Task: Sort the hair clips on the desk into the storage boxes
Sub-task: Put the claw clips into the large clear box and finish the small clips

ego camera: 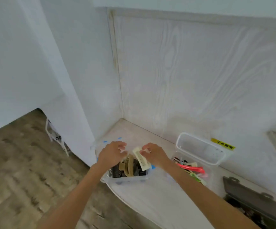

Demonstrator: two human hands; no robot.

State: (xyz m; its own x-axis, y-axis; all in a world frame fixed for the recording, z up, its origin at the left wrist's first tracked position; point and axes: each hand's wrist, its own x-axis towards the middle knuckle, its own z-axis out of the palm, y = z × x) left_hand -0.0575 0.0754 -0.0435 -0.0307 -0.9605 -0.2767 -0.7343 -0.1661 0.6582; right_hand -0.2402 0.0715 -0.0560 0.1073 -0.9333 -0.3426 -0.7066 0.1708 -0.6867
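At the desk's left end stands a clear storage box (130, 179) with blue latches, holding beige and black hair clips (128, 166). My right hand (153, 154) pinches the top of a long cream hair clip (141, 158), which hangs down into that box. My left hand (113, 153) hovers over the box's left side with its fingers curled, close to the raised clear lid (104, 142). Whether it grips the lid is unclear. To the right, a second clear box (207, 178) holds red, pink and green clips (193, 169).
The second box's open lid (200, 148) leans on the wood-grain wall panel beside a yellow label (223, 144). A dark grey case (253, 202) lies open at the lower right. The desk edge (125, 200) curves off to wooden floor on the left.
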